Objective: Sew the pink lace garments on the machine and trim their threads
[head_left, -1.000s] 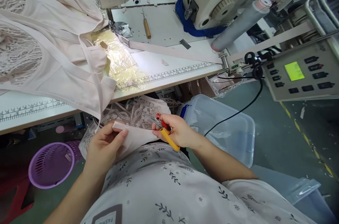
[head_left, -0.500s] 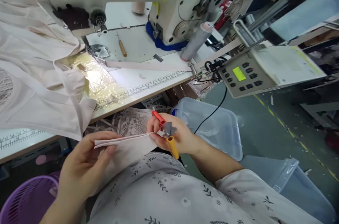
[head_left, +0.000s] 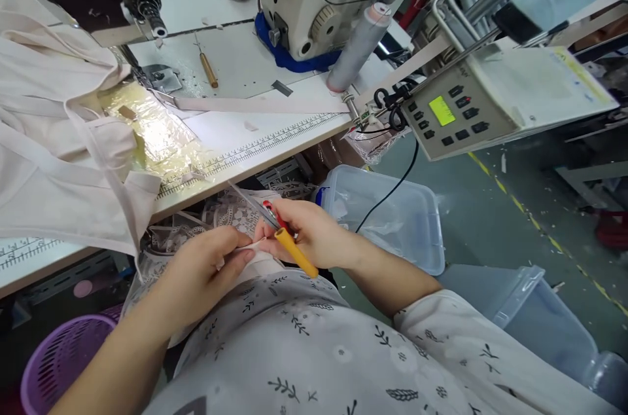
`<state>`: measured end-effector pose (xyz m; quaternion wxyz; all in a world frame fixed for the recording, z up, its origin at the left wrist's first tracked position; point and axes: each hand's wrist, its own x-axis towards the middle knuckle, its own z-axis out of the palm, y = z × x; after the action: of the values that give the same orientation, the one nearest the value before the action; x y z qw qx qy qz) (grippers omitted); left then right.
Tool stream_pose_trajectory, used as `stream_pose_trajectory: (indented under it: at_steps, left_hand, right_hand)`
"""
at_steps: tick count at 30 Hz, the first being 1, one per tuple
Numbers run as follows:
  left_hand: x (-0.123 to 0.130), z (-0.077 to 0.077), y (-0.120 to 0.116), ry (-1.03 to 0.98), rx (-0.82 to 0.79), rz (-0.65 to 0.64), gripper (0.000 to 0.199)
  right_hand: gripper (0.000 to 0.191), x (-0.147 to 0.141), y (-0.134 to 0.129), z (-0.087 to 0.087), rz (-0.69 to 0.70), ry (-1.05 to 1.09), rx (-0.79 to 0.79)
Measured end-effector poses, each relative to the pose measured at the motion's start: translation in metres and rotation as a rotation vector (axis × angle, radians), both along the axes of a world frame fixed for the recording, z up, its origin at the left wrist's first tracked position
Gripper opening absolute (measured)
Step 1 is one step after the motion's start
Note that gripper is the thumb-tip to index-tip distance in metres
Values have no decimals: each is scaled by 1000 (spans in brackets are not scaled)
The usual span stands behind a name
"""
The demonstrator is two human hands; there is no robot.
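Over my lap, my left hand [head_left: 209, 271] is closed, pinching the edge of pale pink fabric [head_left: 262, 264] between thumb and fingers. My right hand [head_left: 314, 232] is beside it, wrapped round scissors [head_left: 297, 251] with an orange and a red handle cover. The blades point up and left, toward the table edge. Its fingertips also meet the fabric edge close to my left fingertips. Part of the fabric is hidden behind both hands. White lace material [head_left: 230, 212] lies just beyond them, below the table.
A sewing machine [head_left: 304, 2] stands on the table, with pale garments [head_left: 59, 160] heaped at the left. A wooden-handled awl [head_left: 209, 69] and a grey thread cone [head_left: 360, 48] are on top. A control box [head_left: 456, 114], a clear bin [head_left: 387, 218] and a purple basket [head_left: 69, 362] surround me.
My left hand has slid right along the fabric to meet my right hand. The scissors have turned in my right hand, so their blades now point up-left. The view has shifted slightly.
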<state>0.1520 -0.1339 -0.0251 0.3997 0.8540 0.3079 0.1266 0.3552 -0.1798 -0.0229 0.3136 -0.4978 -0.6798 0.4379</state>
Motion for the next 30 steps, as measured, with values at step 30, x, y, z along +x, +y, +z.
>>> stream_pose_trajectory:
  at_steps: [30]
  left_hand:
    - [11,-18,-23,-195,-708,621,25]
  right_hand:
    - [59,27,-24,-29,396,-269,-277]
